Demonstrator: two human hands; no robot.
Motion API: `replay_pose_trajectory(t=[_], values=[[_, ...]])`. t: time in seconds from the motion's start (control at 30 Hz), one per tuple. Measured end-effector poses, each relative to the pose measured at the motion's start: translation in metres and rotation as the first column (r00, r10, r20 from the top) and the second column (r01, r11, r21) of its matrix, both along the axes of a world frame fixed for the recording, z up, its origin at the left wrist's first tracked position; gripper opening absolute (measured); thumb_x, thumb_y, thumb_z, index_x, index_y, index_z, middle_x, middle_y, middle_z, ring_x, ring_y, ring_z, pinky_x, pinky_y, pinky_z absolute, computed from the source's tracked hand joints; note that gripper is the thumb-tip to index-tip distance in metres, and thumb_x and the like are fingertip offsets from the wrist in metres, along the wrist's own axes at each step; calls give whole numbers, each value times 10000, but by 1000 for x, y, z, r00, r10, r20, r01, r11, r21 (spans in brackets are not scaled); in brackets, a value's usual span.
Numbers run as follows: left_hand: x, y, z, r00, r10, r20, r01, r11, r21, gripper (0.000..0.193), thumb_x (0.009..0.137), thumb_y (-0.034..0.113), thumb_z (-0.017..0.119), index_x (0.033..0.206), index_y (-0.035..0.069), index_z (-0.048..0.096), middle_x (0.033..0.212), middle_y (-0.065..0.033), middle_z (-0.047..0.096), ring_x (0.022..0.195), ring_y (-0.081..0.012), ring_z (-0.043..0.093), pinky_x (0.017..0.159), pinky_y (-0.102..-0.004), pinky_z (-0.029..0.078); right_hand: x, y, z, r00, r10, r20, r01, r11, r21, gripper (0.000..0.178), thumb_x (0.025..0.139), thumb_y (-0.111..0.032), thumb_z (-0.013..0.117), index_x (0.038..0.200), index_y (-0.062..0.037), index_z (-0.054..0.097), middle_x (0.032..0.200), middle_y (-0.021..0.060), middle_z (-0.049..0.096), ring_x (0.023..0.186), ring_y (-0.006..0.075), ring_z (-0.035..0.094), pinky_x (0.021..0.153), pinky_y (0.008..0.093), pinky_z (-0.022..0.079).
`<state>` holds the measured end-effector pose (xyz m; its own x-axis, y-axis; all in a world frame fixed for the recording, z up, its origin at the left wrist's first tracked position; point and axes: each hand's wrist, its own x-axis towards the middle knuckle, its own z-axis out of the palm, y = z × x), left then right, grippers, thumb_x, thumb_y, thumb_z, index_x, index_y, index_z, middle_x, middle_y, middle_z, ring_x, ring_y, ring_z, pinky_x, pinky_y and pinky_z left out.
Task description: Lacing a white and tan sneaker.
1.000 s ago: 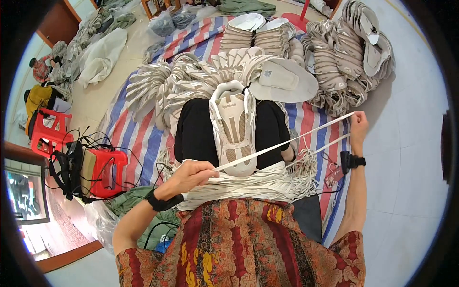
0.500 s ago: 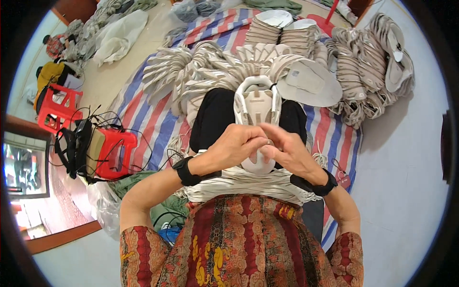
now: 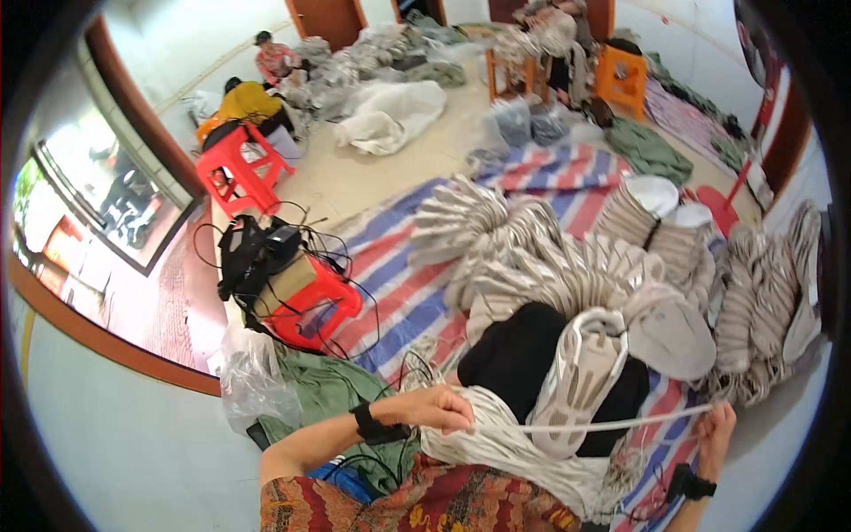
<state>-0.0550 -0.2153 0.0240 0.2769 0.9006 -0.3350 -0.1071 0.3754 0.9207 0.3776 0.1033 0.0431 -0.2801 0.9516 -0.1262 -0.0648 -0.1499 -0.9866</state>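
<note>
A white shoelace [image 3: 634,422] stretches nearly straight between my two hands. My left hand [image 3: 434,409] is closed in a fist on one end. My right hand [image 3: 716,434], out to the right, has its fingers closed on the other end. Behind the lace, a beige and white shoe upper [image 3: 581,368] lies on my black-clad knees with its collar pointing away from me. A thick bundle of white laces [image 3: 523,470] rests across my lap, just below the stretched lace.
Stacked beige shoe uppers [image 3: 567,270] spread over the striped sheet [image 3: 399,293] beyond my knees, with tied bundles [image 3: 758,301] at the right wall. Left stand red stools [image 3: 310,310], one carrying black cables and gear [image 3: 253,257]. Other people [image 3: 253,102] sit farther back.
My hands have gone from close together over the shoe upper to wide apart, with a lace drawn out between them. The view has swung left and up, showing more of the room.
</note>
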Motion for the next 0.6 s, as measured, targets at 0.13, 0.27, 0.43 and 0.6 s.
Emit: replay_pose_trajectory(t=[0.13,0.27,0.43,0.6], values=[[8,0,15,1000,1,12,0,1000,-20,177,877,190,552,875,27,622,615,47,493,555,-13,418,482,-192,312,52,52,-36,980,-134,147,118,987,112,297,856,-159,552,637,-136,353,510,-67,289,382,28,253,316,203,198],[7,11,15,992,19,-128,-21,1000,-16,185,879,197,548,832,32,619,584,63,466,533,-8,400,467,-190,293,107,97,-62,912,-277,303,190,938,289,290,856,-212,569,640,-134,393,520,-70,318,406,34,296,362,210,248],[38,54,6,930,174,-325,-10,892,451,209,859,181,563,747,6,588,534,-18,474,503,-63,439,457,-259,343,141,104,-113,104,-540,835,-285,788,546,169,799,-152,574,780,12,539,746,124,576,731,286,554,708,361,437],[94,102,33,876,125,-467,139,860,491,216,820,202,592,745,0,577,562,-119,534,494,-260,510,478,-343,377,-98,-48,13,839,-127,529,-360,600,714,272,713,4,527,978,11,585,973,153,596,925,256,564,827,333,425]])
